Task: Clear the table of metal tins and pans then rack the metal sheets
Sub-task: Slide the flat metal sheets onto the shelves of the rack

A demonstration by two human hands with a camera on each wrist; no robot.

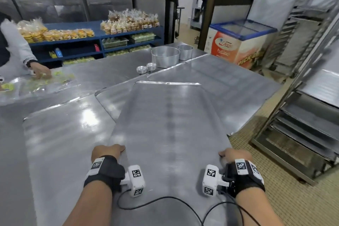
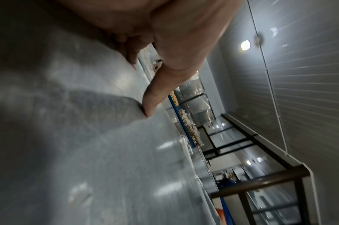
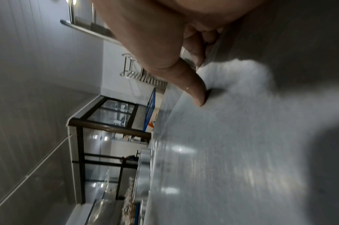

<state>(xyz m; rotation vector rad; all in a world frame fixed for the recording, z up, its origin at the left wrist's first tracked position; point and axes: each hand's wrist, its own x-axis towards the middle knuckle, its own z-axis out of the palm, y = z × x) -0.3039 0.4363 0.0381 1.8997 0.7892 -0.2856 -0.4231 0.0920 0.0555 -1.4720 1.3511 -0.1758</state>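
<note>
A long metal sheet (image 1: 168, 124) is lifted at its near end above the steel table (image 1: 102, 73). My left hand (image 1: 110, 150) grips its left edge and my right hand (image 1: 233, 154) grips its right edge. In each wrist view the thumb (image 2: 155, 97) (image 3: 195, 91) presses on top of the sheet (image 2: 107, 152) (image 3: 232, 144) while the fingers curl under its rim. More sheets lie flat on the table: one at the left (image 1: 60, 130) and one at the far right (image 1: 225, 75). Two round pans (image 1: 165, 56) (image 1: 185, 52) and small stacked tins (image 1: 145, 69) stand at the far side.
A tray rack (image 1: 300, 119) with several sheets stands to my right on the tiled floor. Another person's hand (image 1: 39, 72) works with yellow labels at the table's left. Blue shelves (image 1: 102, 38) with bagged goods and a chest freezer (image 1: 240, 42) stand behind.
</note>
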